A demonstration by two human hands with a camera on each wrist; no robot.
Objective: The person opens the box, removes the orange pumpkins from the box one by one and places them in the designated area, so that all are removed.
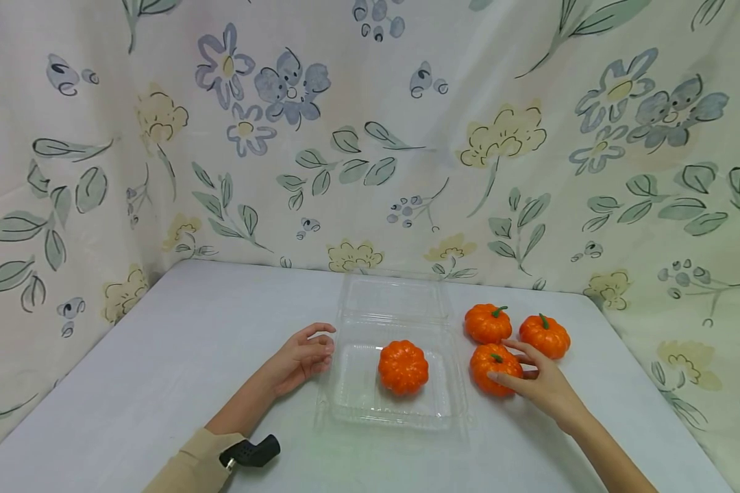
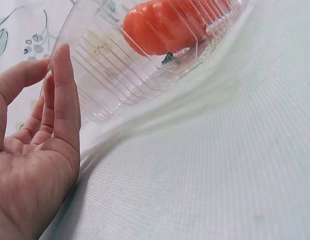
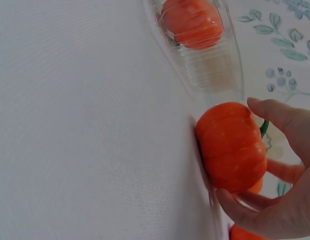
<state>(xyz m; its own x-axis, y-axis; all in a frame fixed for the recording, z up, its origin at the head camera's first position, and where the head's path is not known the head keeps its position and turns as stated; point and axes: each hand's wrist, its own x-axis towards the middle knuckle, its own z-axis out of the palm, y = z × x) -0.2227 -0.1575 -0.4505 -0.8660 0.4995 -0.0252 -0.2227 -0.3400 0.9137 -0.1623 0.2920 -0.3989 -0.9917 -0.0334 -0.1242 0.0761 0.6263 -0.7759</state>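
Right hand (image 1: 543, 383), thumb and fingers curled, held orange toy pumpkin (image 1: 488, 373) right of centre. Left hand (image 1: 302, 359) lay relaxed, fingers slightly bent, beside clear clamshell container (image 1: 358, 407); contact unclear. Container, mid-frame, stood open, one upside-down pumpkin (image 1: 403, 368) inside. Two more pumpkins (image 1: 488, 324) (image 1: 545, 337) sat right.

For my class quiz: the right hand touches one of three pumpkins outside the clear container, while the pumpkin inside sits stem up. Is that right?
No: the pumpkin inside sits upside down; the left wrist view shows its stem underneath. The right hand does touch one of three outside the container.
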